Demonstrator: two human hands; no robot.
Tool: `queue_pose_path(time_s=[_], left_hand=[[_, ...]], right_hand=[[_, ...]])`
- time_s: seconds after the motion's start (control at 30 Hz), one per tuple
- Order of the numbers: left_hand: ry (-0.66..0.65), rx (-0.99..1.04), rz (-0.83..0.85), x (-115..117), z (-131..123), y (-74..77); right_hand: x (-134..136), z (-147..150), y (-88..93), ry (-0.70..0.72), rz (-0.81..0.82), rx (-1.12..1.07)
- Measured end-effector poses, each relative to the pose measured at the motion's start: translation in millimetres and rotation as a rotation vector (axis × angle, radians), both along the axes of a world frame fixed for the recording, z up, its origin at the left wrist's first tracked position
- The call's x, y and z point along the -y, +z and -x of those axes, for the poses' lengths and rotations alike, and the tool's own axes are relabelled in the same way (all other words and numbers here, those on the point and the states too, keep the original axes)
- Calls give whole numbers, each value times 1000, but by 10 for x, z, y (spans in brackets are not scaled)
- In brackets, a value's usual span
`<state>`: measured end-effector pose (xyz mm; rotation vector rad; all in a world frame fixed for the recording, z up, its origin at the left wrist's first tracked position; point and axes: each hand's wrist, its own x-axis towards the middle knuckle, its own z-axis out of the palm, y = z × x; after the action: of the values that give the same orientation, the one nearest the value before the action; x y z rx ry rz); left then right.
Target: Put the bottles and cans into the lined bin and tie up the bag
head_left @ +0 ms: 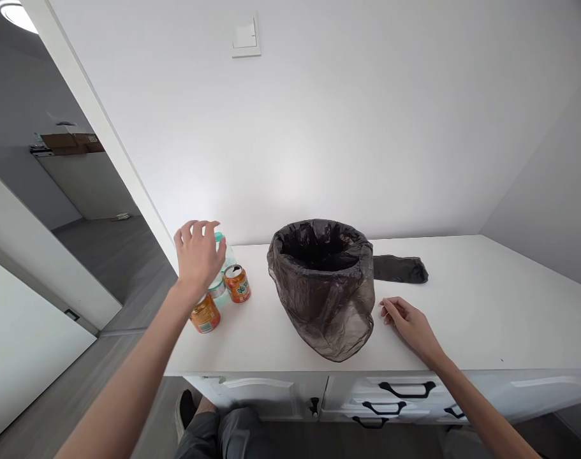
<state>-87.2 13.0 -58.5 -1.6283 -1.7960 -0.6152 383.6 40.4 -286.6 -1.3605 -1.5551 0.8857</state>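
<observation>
My left hand (198,252) hovers with curved, parted fingers beside a clear plastic bottle (229,255) with a teal cap, partly hidden behind it. Whether the fingers touch the bottle I cannot tell, but they are not closed round it. Just right of the hand an orange soda can (237,284) stands with its top opened. A second orange can (206,314) is partly covered by my wrist. My right hand (407,324) rests near the white countertop, fingers curled loosely together, to the right of a bin (326,299) lined with a dark, translucent bag that hangs over its rim.
A folded dark plastic bag (400,269) lies behind my right hand, by the bin. The white countertop (486,306) meets the wall at the back. Drawers with black handles (407,389) are below its front edge. A doorway opens on the left.
</observation>
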Motion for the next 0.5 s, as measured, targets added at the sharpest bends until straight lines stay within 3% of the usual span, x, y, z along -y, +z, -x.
queue_pose_path(time_s=[0.1, 0.23, 0.4, 0.5], left_hand=[[194, -104, 251, -244, 121, 276], [319, -112, 527, -373, 148, 368], [284, -95, 558, -388, 89, 327], [245, -104, 444, -347, 14, 438]], right_hand=[[8, 18, 45, 4, 18, 0], [19, 41, 99, 6, 31, -12], [-5, 37, 76, 7, 23, -25], [-18, 31, 63, 10, 17, -32]])
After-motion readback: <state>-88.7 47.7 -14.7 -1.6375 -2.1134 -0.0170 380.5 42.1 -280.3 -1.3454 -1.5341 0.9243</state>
